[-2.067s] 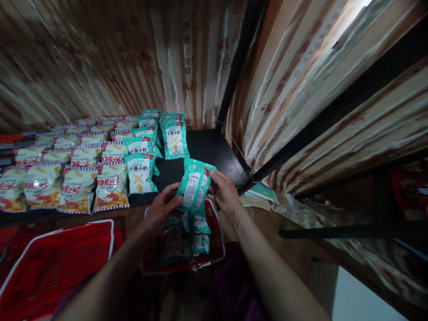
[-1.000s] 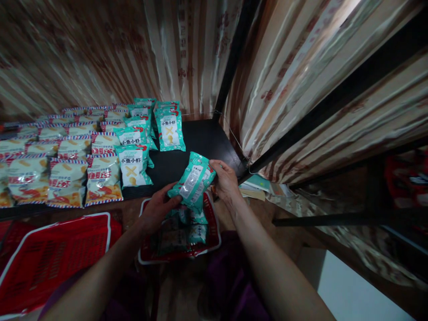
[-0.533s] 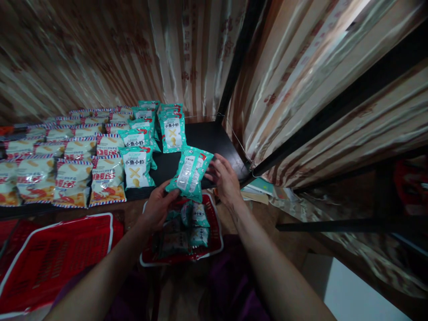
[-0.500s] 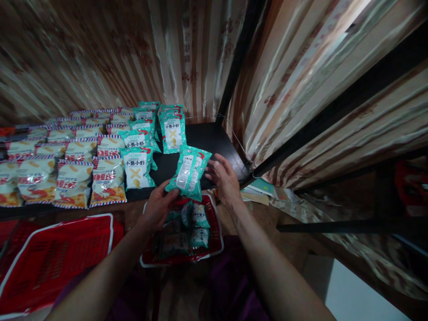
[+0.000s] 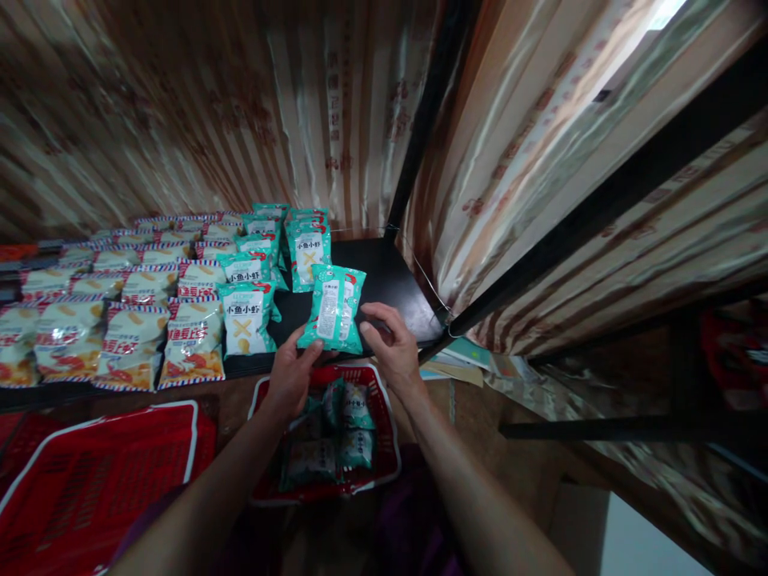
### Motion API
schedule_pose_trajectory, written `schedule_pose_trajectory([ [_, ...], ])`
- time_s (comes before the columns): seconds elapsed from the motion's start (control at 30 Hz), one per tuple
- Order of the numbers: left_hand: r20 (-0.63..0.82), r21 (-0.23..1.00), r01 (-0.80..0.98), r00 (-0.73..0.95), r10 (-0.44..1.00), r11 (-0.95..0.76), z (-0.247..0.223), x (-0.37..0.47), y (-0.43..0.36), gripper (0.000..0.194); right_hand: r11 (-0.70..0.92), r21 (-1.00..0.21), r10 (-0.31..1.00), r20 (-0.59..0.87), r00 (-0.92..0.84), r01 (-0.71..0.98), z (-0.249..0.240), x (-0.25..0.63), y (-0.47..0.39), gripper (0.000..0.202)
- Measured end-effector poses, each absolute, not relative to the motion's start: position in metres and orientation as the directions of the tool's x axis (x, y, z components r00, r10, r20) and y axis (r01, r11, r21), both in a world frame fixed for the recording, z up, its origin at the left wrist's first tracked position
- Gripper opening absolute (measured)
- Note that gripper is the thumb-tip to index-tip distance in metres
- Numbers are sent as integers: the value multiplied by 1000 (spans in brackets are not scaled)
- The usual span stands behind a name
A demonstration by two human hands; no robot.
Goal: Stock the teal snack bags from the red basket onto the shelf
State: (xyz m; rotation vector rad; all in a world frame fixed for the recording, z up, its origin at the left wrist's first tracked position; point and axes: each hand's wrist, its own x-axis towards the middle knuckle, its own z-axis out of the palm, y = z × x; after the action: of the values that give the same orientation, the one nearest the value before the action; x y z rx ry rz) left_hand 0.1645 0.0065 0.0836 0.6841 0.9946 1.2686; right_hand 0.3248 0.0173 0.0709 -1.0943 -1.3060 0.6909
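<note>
My left hand pinches the lower left corner of a teal snack bag, its printed back towards me. The bag is held tilted at the front edge of a black shelf. Close to its right side is my right hand, fingers curved and apart with nothing in them; whether a fingertip touches the bag I cannot tell. Behind the held bag stands a short row of matching teal bags, and another teal row runs to its left. Below my hands, a red basket contains several more teal bags.
Cream-coloured snack bags with striped edges fill the shelf's left part. A second red basket lies at lower left. Black posts and a striped curtain bound the shelf. Papers lie below its right corner.
The snack bag has become more upright and shifted slightly left in my left hand. My right hand has moved a little lower and left, its fingers more curled.
</note>
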Motion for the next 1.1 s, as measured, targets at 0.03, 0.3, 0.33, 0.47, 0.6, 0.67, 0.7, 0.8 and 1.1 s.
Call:
schedule_pose_trajectory([
  [0.03,-219,877,-437,8,976,200,82,165,6,52,381,-904,895,413,170,194,72,325,17,22],
  [0.3,-108,978,-183,-38,993,99,72,170,3,56,452,-717,803,586,108,530,77,325,13,27],
  [0.33,-90,989,-122,-58,994,83,73,170,2,56,453,-716,810,579,90,531,78,325,13,29],
  [0.47,11,996,91,-103,995,-2,76,169,-1,53,460,-740,837,546,40,490,79,323,11,34],
  [0.6,250,921,321,-60,966,-219,77,168,-2,51,414,-843,890,454,41,343,78,321,10,37],
  [0.67,385,831,430,13,923,-352,78,167,-3,53,351,-911,928,369,45,218,76,320,10,40],
  [0.7,431,785,470,53,901,-404,78,167,-4,53,315,-938,946,323,34,145,76,319,10,42],
  [0.8,515,659,566,140,845,-496,78,168,-5,55,203,-977,978,206,-39,-68,75,317,10,51],
  [1.1,667,310,764,250,702,-566,75,170,-7,48,37,-922,990,87,-113,-386,76,307,12,54],
])
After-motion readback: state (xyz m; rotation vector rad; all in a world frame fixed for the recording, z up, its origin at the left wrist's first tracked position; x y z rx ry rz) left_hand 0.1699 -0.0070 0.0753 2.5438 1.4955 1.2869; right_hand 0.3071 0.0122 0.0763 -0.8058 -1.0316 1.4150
